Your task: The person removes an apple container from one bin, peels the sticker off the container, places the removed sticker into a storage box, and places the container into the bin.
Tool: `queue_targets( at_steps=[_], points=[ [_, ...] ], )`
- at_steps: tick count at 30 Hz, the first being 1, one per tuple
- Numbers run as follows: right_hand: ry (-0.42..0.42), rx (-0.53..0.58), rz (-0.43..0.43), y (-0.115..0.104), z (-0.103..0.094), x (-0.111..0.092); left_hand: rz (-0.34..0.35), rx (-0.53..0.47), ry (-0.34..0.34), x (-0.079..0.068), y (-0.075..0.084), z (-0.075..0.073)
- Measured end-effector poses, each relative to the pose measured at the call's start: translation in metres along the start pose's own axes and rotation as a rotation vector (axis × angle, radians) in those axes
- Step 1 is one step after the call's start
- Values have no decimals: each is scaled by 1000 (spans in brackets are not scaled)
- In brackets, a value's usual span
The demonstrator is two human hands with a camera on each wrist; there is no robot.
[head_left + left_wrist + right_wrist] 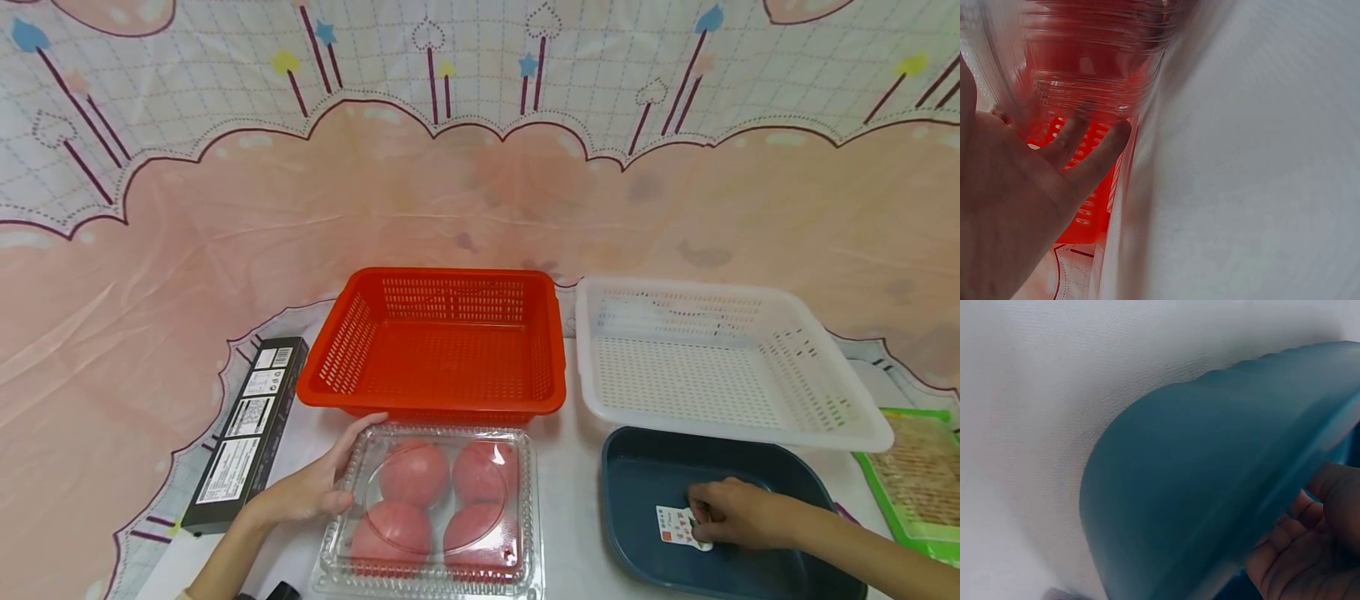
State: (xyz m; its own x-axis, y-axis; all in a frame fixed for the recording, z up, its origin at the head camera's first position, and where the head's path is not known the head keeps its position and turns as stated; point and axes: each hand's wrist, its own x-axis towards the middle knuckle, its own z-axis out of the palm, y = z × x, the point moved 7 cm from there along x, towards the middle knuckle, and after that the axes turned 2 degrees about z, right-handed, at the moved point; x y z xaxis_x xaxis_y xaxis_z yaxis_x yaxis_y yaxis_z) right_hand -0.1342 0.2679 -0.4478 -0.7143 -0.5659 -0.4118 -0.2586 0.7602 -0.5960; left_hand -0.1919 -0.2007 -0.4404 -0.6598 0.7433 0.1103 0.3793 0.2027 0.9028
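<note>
My left hand [303, 487] lies along the left side of a clear plastic clamshell box [450, 432], its fingers extended at the upper left corner. Inside the box sit several round pinkish-red items [412, 473] under the transparent lid. In the left wrist view, the fingers [1100, 159] reach toward the ribbed plastic wall, fairly straight. Over to the right, my right hand [738, 512] reaches into a dark blue basin [626, 467] and pinches the edge of a small white printed card [675, 527]. The basin's wall hides the card from the right wrist view.
Behind the box stands a red perforated basket [431, 408], with a white perforated basket [720, 429] to its right. A long black box with labels [243, 433] lies at the left. A green-edged package [911, 483] is at the far right.
</note>
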Motion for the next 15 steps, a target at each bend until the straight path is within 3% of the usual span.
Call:
queue_targets(
  at_steps=[15],
  points=[
    [17, -92, 106, 11, -3, -10, -4, -3, 1, -1, 1, 0]
  ],
)
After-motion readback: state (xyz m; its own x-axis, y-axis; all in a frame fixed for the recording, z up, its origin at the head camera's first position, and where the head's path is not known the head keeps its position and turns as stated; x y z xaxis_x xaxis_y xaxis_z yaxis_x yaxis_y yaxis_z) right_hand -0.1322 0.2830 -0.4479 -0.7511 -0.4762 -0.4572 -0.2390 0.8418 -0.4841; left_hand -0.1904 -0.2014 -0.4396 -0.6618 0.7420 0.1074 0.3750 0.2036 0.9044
